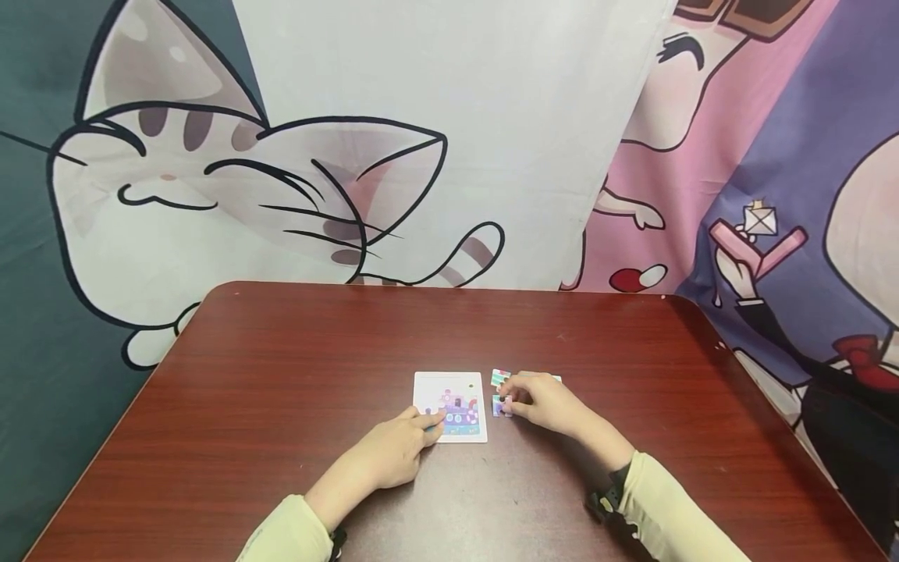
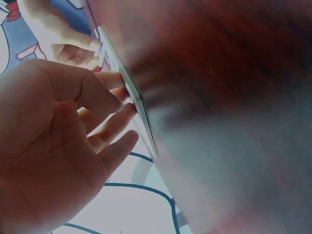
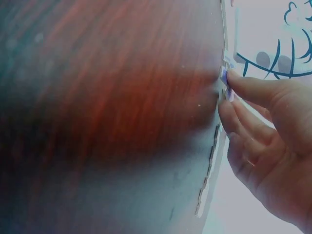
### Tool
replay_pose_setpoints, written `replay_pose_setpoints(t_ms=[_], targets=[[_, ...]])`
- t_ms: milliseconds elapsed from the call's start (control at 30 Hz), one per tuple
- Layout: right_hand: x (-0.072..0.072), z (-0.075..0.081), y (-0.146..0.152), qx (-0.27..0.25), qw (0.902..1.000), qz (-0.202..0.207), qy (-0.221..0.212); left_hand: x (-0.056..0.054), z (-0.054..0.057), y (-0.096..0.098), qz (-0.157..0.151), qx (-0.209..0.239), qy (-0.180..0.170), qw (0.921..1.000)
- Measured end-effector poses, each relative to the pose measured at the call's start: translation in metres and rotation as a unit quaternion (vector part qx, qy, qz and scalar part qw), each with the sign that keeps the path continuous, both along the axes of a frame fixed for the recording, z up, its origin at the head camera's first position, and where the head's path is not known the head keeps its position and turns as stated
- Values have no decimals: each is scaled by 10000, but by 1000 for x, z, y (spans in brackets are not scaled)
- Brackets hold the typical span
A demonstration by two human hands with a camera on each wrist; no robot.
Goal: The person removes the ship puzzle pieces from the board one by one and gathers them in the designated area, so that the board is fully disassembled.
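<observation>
A white square puzzle board with a purple and blue picture lies flat on the table. My left hand rests at its left front part, fingertips on the picture; the left wrist view has these fingers loosely bent at the thin edge of the board. Just right of the board, my right hand pinches a small purple puzzle piece between thumb and fingers. In the right wrist view this puzzle piece shows at the thumb tip, close over the table.
Behind the right fingers lies a teal and pink puzzle piece. Another piece peeks out past the right hand, mostly hidden. The brown table reaches back to a cartoon-printed curtain.
</observation>
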State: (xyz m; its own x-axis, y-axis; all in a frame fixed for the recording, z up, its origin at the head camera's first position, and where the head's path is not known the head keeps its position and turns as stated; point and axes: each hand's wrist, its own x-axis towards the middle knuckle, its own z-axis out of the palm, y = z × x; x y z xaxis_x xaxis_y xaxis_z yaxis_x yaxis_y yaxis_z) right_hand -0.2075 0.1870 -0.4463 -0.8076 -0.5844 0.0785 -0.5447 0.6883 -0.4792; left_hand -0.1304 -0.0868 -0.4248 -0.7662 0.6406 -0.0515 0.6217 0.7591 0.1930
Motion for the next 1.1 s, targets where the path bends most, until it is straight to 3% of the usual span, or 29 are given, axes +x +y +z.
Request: replay_pose_setpoints(t_ms=[133, 500, 700, 1100], targets=[[-1, -2, 0, 80, 9998, -26, 196, 0, -1, 0, 20, 16, -24, 10000], [-2, -1, 0, -80, 9996, 224, 134, 1, 0, -2, 52, -7, -70, 10000], [-3, 1, 1, -573, 9982, 178, -24, 2, 0, -2, 67, -46, -91, 9999], [-6, 5, -13, -821, 9950, 474, -312, 0, 0, 0, 37, -202, 6, 9998]])
